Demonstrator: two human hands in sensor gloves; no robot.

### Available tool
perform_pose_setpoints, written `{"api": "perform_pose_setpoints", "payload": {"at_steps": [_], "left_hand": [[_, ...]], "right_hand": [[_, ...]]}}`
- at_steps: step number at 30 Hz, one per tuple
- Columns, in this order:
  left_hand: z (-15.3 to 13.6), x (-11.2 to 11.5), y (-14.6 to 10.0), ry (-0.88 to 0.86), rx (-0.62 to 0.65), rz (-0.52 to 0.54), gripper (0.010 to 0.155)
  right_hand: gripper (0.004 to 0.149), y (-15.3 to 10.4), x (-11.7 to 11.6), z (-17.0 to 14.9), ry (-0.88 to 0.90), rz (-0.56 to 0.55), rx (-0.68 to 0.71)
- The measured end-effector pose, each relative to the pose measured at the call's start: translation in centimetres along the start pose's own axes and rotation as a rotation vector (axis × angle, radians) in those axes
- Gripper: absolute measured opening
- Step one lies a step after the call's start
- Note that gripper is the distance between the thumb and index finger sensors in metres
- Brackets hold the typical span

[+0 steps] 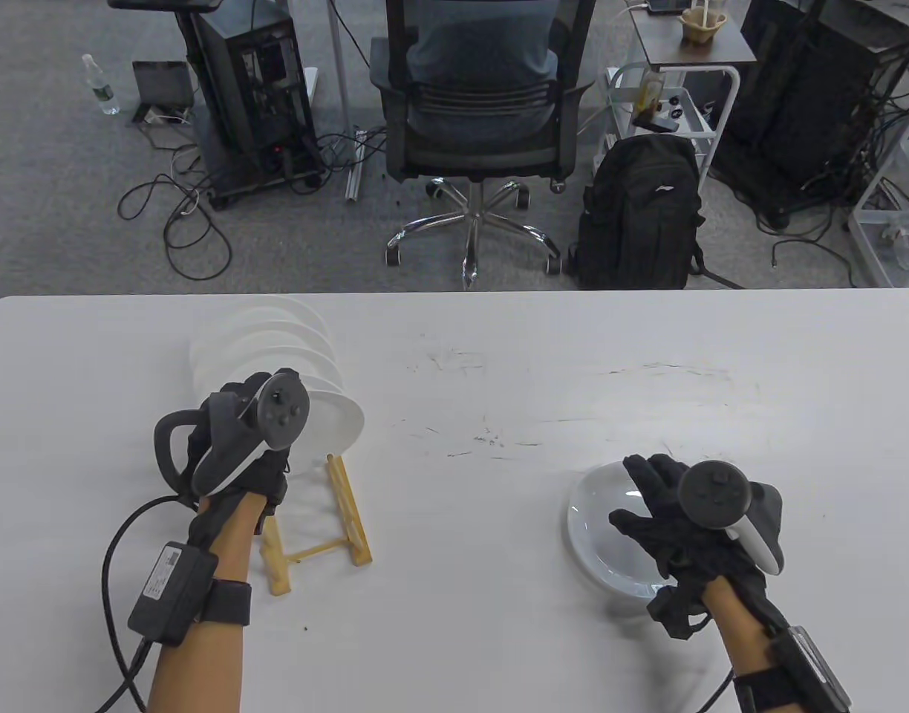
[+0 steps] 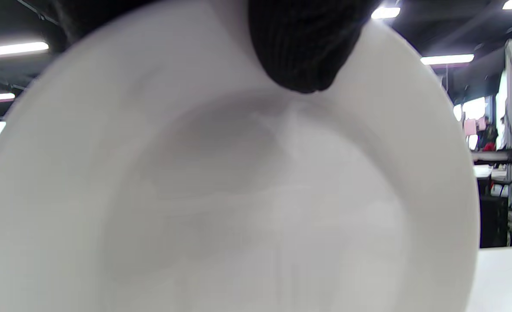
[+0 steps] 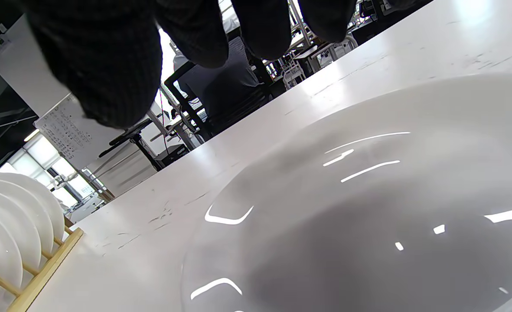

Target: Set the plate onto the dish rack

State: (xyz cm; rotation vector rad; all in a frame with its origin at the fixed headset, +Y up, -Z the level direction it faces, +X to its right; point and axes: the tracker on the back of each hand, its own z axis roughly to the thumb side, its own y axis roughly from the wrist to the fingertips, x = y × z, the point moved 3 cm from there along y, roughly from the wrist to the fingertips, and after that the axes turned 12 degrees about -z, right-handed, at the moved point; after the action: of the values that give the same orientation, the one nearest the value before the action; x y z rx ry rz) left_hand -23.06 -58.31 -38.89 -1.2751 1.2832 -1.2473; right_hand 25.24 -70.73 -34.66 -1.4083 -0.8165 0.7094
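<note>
A wooden dish rack stands on the left of the white table, with several white plates upright in it. My left hand grips the top rim of the nearest plate, which stands in the rack. In the left wrist view that plate fills the frame, with a gloved fingertip over its rim. Another white plate lies flat at the right. My right hand is spread open over it. In the right wrist view the fingers hang above this plate; the rack shows at far left.
The table has scuff marks in the middle. Beyond its far edge are an office chair and a black backpack on the floor. The rack's near slots stand without plates.
</note>
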Motion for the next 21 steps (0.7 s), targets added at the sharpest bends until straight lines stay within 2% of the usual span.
{"api": "perform_pose_setpoints", "payload": {"at_steps": [3,9,15,21], "left_hand": [[-0.2,1.3,1.2,0.001,-0.027,-0.122,0.045],[-0.2,3.7,2.7,0.013,-0.05,-0.241,0.047],[-0.2,2.7,2.2,-0.012,-0.086,-0.214,0.056],[1.4,0.7,-1.5,-0.154,-0.04,-0.143,0.069]], "right_hand": [[0.077,0.0,0.1,0.0,0.0,0.006,-0.006],[0.077,0.0,0.1,-0.1,-0.001,0.02,-0.016],[0.077,0.1,0.1,-0.2,0.004,0.026,-0.023],[0.078,0.1,0.1,-0.2,0.006,0.042,-0.031]]}}
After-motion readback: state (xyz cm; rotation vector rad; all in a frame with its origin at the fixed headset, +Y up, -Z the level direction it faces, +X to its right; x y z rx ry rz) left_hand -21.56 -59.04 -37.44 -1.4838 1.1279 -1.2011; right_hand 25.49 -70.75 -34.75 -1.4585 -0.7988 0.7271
